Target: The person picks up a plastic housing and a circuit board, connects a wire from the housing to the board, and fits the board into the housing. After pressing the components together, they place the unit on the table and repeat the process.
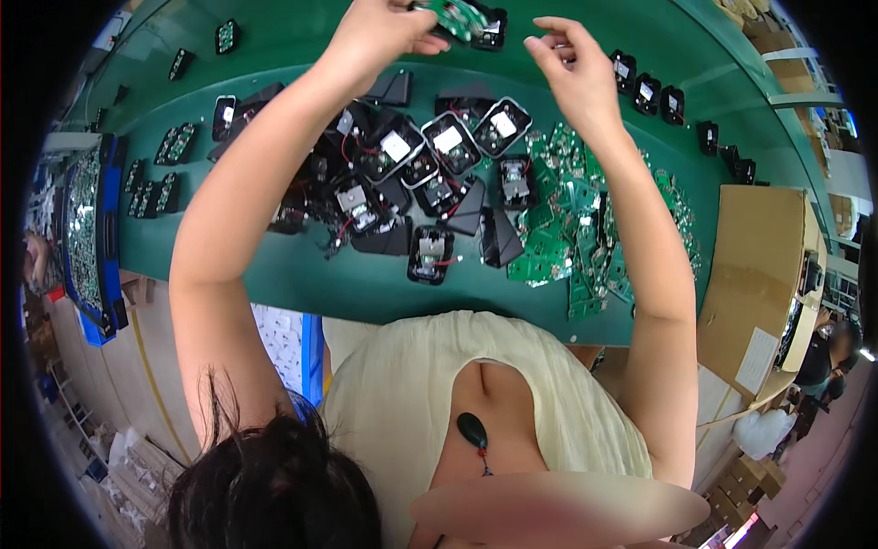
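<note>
At the far side of the green work surface, my left hand [384, 35] grips a green circuit board [457, 18], its fingers closed on the board's edge. Just right of that board lies a black plastic housing [495, 29]. My right hand [582, 73] hovers to the right of this housing, touching neither, with thumb and fingers curved and apart. Nearer to me, several black housings [448, 139] with red wires and pale parts inside lie in a heap between my forearms. Loose green circuit boards [541, 249] are piled to their right, partly under my right forearm.
Black housings [647, 93] stand along the far right, others with green boards [174, 145] at the left. A blue-edged tray of boards [112, 229] is at the left end. A cardboard box [754, 274] stands at the right. Another person [828, 352] is at the far right.
</note>
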### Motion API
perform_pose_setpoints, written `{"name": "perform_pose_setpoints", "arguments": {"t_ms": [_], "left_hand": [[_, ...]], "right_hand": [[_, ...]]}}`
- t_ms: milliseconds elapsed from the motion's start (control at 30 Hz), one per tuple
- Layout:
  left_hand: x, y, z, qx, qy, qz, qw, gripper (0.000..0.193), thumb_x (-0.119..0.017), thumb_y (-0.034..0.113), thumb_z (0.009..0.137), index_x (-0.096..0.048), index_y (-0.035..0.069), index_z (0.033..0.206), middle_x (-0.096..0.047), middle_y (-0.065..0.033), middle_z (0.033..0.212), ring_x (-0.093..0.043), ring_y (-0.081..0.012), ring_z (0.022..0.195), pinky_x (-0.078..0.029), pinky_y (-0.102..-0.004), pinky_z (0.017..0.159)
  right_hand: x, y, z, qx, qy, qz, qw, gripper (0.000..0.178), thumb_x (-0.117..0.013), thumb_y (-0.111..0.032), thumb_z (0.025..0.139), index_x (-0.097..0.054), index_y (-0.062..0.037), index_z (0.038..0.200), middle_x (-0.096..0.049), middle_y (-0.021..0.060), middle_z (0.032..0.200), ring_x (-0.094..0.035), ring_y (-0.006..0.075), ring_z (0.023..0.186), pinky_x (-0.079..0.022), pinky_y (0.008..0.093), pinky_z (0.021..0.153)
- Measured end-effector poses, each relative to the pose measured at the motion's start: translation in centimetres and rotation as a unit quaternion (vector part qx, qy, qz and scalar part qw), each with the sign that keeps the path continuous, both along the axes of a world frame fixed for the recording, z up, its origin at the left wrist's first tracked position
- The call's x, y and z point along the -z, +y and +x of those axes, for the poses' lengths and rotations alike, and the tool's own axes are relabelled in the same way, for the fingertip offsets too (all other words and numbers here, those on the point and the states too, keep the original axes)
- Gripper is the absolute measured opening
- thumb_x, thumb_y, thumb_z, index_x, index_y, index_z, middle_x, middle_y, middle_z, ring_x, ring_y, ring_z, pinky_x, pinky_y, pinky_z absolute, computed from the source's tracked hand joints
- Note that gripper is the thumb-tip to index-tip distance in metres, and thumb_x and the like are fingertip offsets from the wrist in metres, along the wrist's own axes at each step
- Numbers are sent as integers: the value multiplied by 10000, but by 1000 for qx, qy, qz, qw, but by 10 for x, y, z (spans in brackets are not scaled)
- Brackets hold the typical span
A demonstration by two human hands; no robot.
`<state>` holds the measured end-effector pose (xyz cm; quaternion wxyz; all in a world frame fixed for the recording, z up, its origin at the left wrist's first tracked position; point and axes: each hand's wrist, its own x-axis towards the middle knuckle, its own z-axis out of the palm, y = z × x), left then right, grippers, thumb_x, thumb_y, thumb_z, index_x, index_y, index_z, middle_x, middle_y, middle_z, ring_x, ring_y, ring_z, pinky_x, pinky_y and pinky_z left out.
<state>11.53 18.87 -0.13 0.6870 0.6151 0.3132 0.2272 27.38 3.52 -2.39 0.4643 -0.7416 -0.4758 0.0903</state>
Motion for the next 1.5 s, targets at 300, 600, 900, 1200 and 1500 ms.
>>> {"name": "perform_pose_setpoints", "arguments": {"t_ms": [300, 600, 900, 1200, 1500], "left_hand": [[61, 87, 36, 106, 362, 10, 926, 556, -424, 454, 881, -509, -87, 981, -617, -170, 657, -593, -184, 481, -468, -248, 406], [28, 84, 18, 28, 406, 549, 730, 488, -500, 433, 850, -535, -46, 937, -603, -149, 766, -592, -197, 612, -481, -274, 621], [-30, 6, 23, 194, 107, 142, 965, 464, -591, 293, 834, -446, -28, 1137, -572, -88, 827, -562, -150, 614, -468, -244, 525], [-47, -41, -64, 124, 82, 42, 988, 310, -516, 23, 813, -468, -22, 1116, -561, -70, 924, -553, -112, 762, -462, -218, 686], [-22, -105, -152, 113, 12, 39, 993, 410, -519, -71, 745, -462, -11, 1146, -491, -80, 1102, -483, -156, 1032, -391, -268, 885]], "right_hand": [[51, 76, 25, 63, -168, -170, 969, 483, -625, -334, 768, -442, -110, 1156, -575, 150, 1018, -585, 291, 876, -465, 402, 737], [67, 87, 39, -6, -172, -2, 985, 112, -568, -55, 774, -517, -46, 873, -583, 138, 718, -573, 325, 707, -438, 403, 630], [-44, 36, -14, -80, -113, 110, 984, 192, -609, -170, 738, -608, -104, 918, -620, 125, 787, -610, 277, 739, -489, 354, 675], [-47, 9, -17, -62, -44, 77, 994, 214, -586, -212, 839, -597, -34, 957, -622, 59, 755, -595, 126, 646, -481, 256, 598], [47, 127, -13, -73, -115, -199, 970, 451, -582, -325, 807, -473, -49, 1146, -563, 177, 1082, -525, 318, 1035, -439, 404, 838]]}}
